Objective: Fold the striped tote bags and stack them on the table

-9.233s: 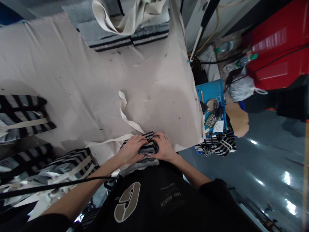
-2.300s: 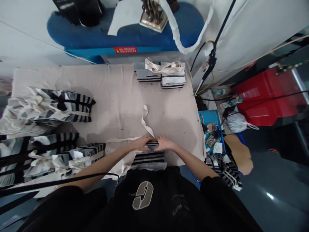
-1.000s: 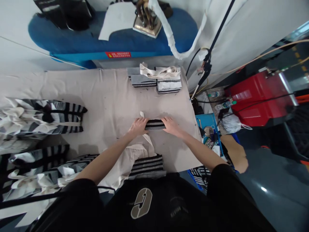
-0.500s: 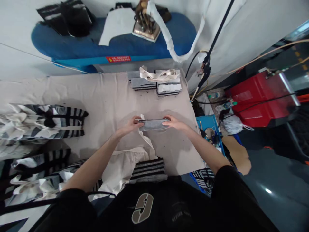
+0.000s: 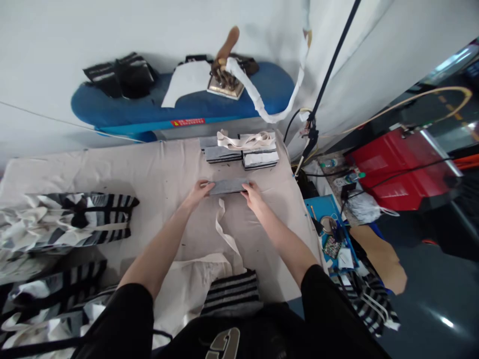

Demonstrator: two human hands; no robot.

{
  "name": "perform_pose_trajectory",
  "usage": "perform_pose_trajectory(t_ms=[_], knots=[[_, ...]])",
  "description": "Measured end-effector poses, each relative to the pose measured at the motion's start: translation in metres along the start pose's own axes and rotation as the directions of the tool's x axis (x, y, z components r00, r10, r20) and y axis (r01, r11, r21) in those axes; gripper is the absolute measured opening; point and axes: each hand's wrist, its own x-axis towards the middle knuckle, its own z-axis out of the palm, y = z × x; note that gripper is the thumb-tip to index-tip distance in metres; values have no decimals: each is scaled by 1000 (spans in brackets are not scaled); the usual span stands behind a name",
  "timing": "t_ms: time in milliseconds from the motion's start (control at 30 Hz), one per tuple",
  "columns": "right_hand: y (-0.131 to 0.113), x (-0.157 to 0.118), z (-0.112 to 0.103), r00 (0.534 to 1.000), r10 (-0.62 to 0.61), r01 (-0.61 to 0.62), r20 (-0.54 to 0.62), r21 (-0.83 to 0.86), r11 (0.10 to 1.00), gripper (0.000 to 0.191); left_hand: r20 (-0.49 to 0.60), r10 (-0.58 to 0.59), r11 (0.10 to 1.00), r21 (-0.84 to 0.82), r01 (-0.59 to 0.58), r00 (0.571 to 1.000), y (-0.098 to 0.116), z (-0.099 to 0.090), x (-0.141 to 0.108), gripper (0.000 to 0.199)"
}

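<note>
Your left hand and right hand pinch opposite ends of the cloth; tension both evenly for flatness, clear of the tape between them and you.

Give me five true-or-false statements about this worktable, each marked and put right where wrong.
1. The left hand and right hand grip opposite ends of a grey piece. True.
2. The iron stands on the table. False: the iron rests on the blue board.
3. Cream straps lie on the grey stacks. True.
4. The blue tray is by the table's left edge. False: the blue tray is past its right edge.
5. Striped fabric lies between grey piece and torso. True.
</note>
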Motion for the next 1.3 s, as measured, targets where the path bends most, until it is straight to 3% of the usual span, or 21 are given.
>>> perform_pose_trajectory(t_ms=[233,467,833,1033,1133,1200,1233,1300], knots=[[5,35,59,982,-23,55,-189,165,985,29,-89,-24,998,-56,19,996,15,-6,41,52],[-1,68,97,920,16,107,-391,289,951,37,-126,-19,996,-84,8,992,30,-2,74,54],[-6,79,107,878,-57,201,-476,258,945,46,-116,-12,999,-39,8,993,49,2,91,56],[-12,77,105,870,-75,207,-487,223,953,40,-203,17,995,102,4,979,57,3,86,47],[-13,74,101,869,-86,211,-487,208,955,38,-306,102,981,186,-45,947,59,12,72,49],[-13,72,99,873,-94,211,-479,198,957,37,-331,304,918,352,-182,893,56,25,55,51],[-13,72,98,877,-100,212,-471,192,958,36,-273,446,832,477,-283,852,53,33,46,52],[-12,71,96,887,-118,217,-447,178,960,33,-7,674,534,695,-481,738,46,51,29,59]])
